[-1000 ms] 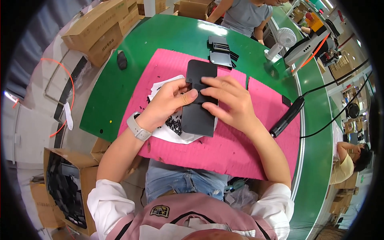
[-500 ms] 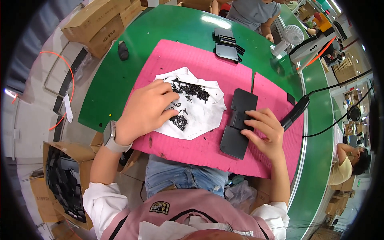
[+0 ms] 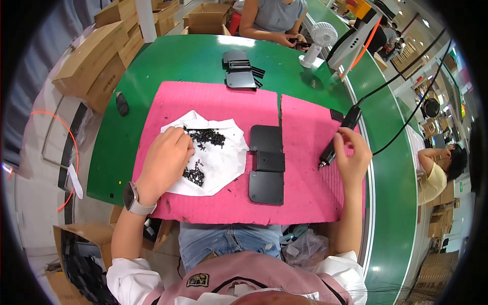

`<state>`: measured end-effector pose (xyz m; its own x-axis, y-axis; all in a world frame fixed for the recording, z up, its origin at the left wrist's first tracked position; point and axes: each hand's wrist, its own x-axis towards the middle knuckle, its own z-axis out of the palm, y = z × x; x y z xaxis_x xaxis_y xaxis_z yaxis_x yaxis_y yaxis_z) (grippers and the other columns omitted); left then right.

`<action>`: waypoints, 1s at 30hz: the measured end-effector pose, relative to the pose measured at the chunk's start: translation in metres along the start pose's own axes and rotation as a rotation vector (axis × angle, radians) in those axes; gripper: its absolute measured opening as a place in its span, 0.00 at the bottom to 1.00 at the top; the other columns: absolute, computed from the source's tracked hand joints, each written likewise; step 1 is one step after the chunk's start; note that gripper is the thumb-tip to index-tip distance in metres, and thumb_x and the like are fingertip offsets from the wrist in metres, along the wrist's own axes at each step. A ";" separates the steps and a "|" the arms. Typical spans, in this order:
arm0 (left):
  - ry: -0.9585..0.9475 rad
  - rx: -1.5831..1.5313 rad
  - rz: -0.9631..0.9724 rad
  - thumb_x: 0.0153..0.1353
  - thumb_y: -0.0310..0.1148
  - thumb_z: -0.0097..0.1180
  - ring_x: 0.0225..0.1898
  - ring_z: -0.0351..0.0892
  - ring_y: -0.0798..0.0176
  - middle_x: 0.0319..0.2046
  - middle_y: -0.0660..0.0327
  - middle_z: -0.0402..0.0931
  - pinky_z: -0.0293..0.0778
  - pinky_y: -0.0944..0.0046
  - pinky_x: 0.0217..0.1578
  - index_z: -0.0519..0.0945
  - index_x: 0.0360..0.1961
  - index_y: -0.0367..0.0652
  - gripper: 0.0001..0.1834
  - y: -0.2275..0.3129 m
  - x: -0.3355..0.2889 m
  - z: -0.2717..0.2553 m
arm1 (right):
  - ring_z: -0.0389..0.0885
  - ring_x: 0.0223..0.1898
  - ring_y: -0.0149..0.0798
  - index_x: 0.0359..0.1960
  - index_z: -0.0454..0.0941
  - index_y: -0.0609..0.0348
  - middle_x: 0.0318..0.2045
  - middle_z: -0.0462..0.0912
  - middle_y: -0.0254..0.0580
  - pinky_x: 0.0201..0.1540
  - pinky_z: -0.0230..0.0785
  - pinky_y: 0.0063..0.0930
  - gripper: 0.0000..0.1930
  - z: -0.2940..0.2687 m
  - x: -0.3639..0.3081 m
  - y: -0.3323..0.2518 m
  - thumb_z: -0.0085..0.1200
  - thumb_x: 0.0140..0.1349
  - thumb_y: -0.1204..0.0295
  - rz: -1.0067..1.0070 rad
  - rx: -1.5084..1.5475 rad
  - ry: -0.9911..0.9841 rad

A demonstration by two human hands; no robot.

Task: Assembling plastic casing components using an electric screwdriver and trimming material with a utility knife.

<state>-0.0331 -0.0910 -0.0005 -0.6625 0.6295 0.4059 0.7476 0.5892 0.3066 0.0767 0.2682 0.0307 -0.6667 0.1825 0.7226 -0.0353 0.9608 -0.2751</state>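
My left hand [image 3: 166, 158] rests at the left side of a white cloth [image 3: 223, 170], its fingers curled together by the small black screws [image 3: 206, 137]. What lies between those fingertips is hidden. Loose screws form two clusters on the cloth. My right hand [image 3: 355, 156] has its thumb and fingers closed on a black electric screwdriver [image 3: 349, 120], whose tip points down toward the pink mat [image 3: 305, 198]. Between my hands lies a flat black plastic part [image 3: 266, 188] with a raised middle section, touched by neither hand.
More black parts [image 3: 240, 77] sit beyond the mat on the green table [image 3: 193, 56]. A small black piece [image 3: 336, 115] lies by the screwdriver. A white fan [image 3: 323, 35] stands at the far right. Across the table sits another person [image 3: 277, 18]. Cardboard boxes [image 3: 96, 66] are stacked left.
My right hand has left the black plastic part and moved to the screwdriver. The part now lies straighter on the mat. My left hand stays at the screws, fingers more curled. The view has shifted.
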 end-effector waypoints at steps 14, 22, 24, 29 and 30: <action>-0.030 0.134 0.035 0.51 0.23 0.53 0.35 0.71 0.46 0.28 0.50 0.69 0.67 0.51 0.37 0.69 0.26 0.34 0.05 0.015 0.014 -0.004 | 0.82 0.34 0.53 0.44 0.72 0.71 0.29 0.82 0.57 0.37 0.73 0.42 0.33 0.042 0.025 0.068 0.61 0.42 0.53 0.414 -0.069 -0.255; 0.022 0.096 -0.055 0.53 0.21 0.48 0.32 0.69 0.43 0.27 0.47 0.67 0.66 0.49 0.35 0.67 0.27 0.32 0.04 0.008 0.025 0.001 | 0.77 0.28 0.35 0.40 0.74 0.70 0.27 0.79 0.45 0.32 0.68 0.27 0.26 0.052 0.052 0.042 0.62 0.41 0.63 0.467 0.532 -0.280; 0.025 0.091 -0.050 0.54 0.22 0.48 0.31 0.69 0.43 0.27 0.47 0.68 0.66 0.49 0.34 0.67 0.27 0.33 0.04 0.009 0.027 0.004 | 0.75 0.23 0.29 0.39 0.73 0.69 0.23 0.76 0.39 0.27 0.67 0.22 0.20 0.045 0.065 0.018 0.59 0.46 0.68 0.395 0.711 -0.293; 0.046 -0.338 -0.164 0.59 0.23 0.46 0.21 0.66 0.55 0.19 0.56 0.65 0.63 0.59 0.25 0.66 0.27 0.35 0.05 0.015 0.037 0.007 | 0.76 0.20 0.38 0.48 0.66 0.69 0.20 0.75 0.43 0.28 0.69 0.30 0.22 0.032 0.092 -0.050 0.52 0.49 0.74 0.484 1.477 -0.339; -0.026 -0.627 -0.220 0.60 0.24 0.46 0.21 0.65 0.62 0.19 0.60 0.65 0.62 0.63 0.24 0.66 0.27 0.37 0.05 0.015 0.040 0.011 | 0.78 0.19 0.38 0.41 0.68 0.68 0.20 0.76 0.45 0.26 0.70 0.30 0.17 0.027 0.099 -0.061 0.53 0.48 0.77 0.468 1.657 -0.336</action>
<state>-0.0485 -0.0511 0.0105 -0.7976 0.5451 0.2584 0.4751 0.3037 0.8258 -0.0077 0.2218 0.1022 -0.9453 0.1041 0.3091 -0.3243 -0.4019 -0.8563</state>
